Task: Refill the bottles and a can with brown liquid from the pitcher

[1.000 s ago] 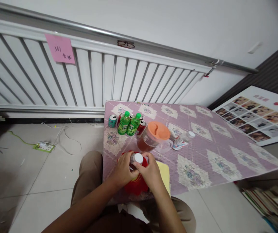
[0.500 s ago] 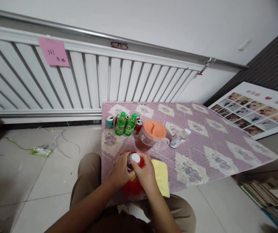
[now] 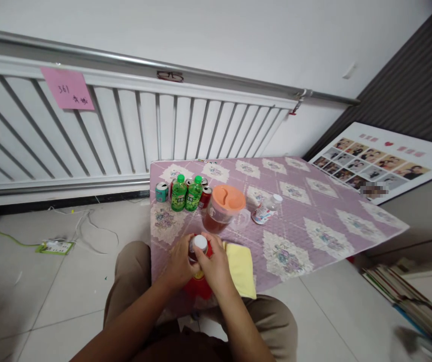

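Both hands are wrapped round a white-capped bottle (image 3: 200, 243) near the table's front edge. My left hand (image 3: 180, 262) grips its left side, and my right hand (image 3: 214, 262) is closed at the cap and right side. Below the hands lies a red item (image 3: 197, 287), partly covered by them. A folded yellow cloth (image 3: 241, 270) is just right of my right hand. Behind the hands stands a pitcher (image 3: 218, 217) of reddish-brown liquid under an orange lid (image 3: 229, 198).
Two green bottles (image 3: 178, 196) stand at the back left beside a teal can (image 3: 162, 192) and several red cans (image 3: 204, 197). A clear labelled bottle (image 3: 266, 209) leans right of the pitcher. A white radiator (image 3: 125, 125) runs behind the patterned tablecloth (image 3: 276, 173).
The camera view has turned slightly, shifting the scene left. Both hands keep their hold on the white-capped bottle, with little visible change in the fingers.
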Action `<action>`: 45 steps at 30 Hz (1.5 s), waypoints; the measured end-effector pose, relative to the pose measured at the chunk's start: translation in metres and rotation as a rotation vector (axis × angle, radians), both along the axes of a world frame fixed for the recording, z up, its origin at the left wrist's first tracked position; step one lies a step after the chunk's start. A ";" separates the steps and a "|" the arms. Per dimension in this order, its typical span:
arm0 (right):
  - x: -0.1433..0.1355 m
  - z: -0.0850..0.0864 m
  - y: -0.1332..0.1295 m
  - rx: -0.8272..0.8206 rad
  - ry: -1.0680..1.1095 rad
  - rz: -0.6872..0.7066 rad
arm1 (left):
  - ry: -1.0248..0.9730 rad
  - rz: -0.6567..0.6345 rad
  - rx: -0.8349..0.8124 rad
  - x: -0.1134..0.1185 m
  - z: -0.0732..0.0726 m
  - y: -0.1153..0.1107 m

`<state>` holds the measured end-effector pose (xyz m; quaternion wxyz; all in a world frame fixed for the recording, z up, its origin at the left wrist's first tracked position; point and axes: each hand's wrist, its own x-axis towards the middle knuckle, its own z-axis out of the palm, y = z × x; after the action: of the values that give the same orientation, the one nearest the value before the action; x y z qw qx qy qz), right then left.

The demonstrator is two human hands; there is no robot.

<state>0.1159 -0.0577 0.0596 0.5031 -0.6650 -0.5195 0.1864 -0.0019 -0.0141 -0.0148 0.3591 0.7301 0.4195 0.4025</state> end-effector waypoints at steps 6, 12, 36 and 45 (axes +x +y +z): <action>0.048 -0.022 -0.023 -0.043 0.121 -0.145 | 0.003 -0.004 -0.015 -0.002 0.003 0.000; 0.112 -0.045 -0.057 -0.070 0.071 -0.339 | -0.031 -0.002 -0.059 -0.002 0.004 0.003; 0.096 -0.101 -0.081 -0.198 -0.369 -0.149 | -0.077 0.055 -0.038 0.002 0.005 0.005; 0.081 -0.089 -0.083 -0.496 -0.571 -0.058 | -0.043 0.057 -0.030 0.001 0.010 0.004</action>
<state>0.1973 -0.1410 -0.0291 0.1667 -0.8063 -0.5588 0.0992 -0.0009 -0.0101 -0.0052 0.3673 0.7035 0.4384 0.4219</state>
